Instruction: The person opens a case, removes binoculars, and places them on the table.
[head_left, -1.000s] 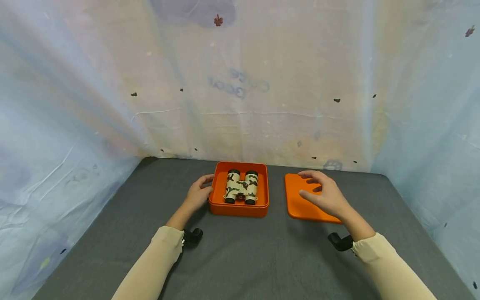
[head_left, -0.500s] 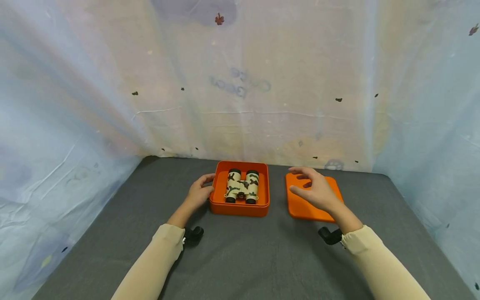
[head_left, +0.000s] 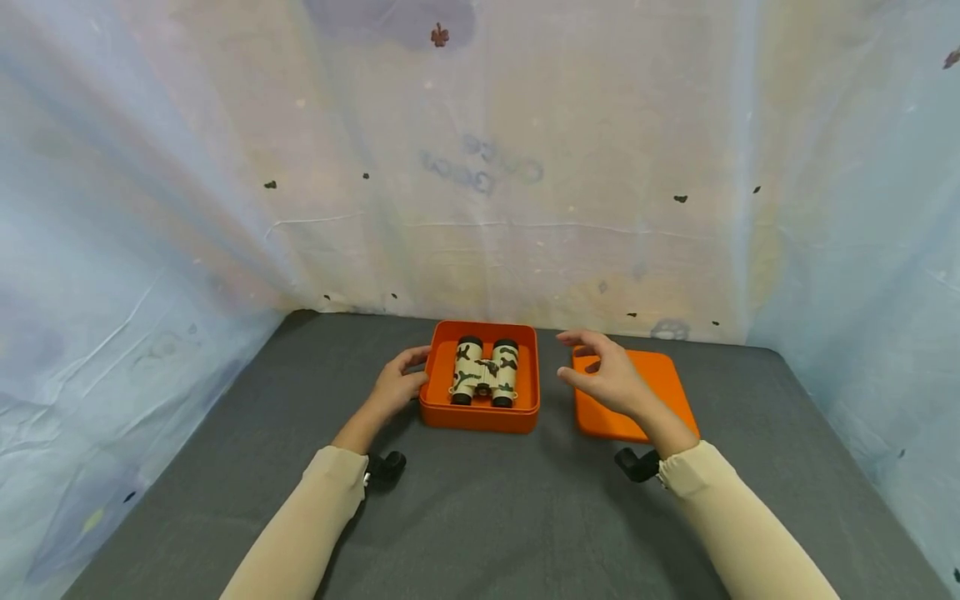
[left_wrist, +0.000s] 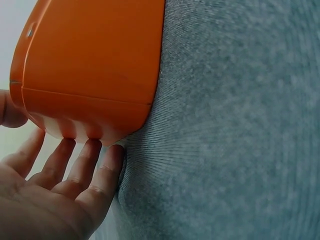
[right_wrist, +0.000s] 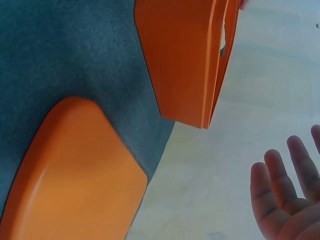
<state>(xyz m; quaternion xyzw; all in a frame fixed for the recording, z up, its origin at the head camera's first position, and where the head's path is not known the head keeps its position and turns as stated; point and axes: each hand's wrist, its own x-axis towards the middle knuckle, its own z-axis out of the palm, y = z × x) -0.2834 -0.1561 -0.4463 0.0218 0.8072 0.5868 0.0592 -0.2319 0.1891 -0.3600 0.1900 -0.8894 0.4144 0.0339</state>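
Note:
An orange box [head_left: 480, 419] stands open on the dark grey table, and inside it lie camouflage-patterned binoculars [head_left: 483, 372]. My left hand [head_left: 396, 383] rests against the box's left wall. The left wrist view shows its fingertips [left_wrist: 92, 145] at the lower side of the box, with the palm apart from it. My right hand [head_left: 603, 371] hovers between the box and a flat orange lid [head_left: 660, 400], overlapping the lid's left part in the head view. Its fingers are spread and relaxed, holding nothing. In the right wrist view several of its fingers [right_wrist: 280, 175] show, away from both orange things.
The grey table [head_left: 487, 517] reaches back to a pale patterned curtain [head_left: 487, 167], which also hangs on both sides. A black wrist-worn camera [head_left: 386, 471] sits at the left cuff and another black camera [head_left: 637, 465] at the right cuff.
My right hand has moved left from over the lid toward the box, uncovering more of the lid's right side. The left hand, box and binoculars have stayed in place.

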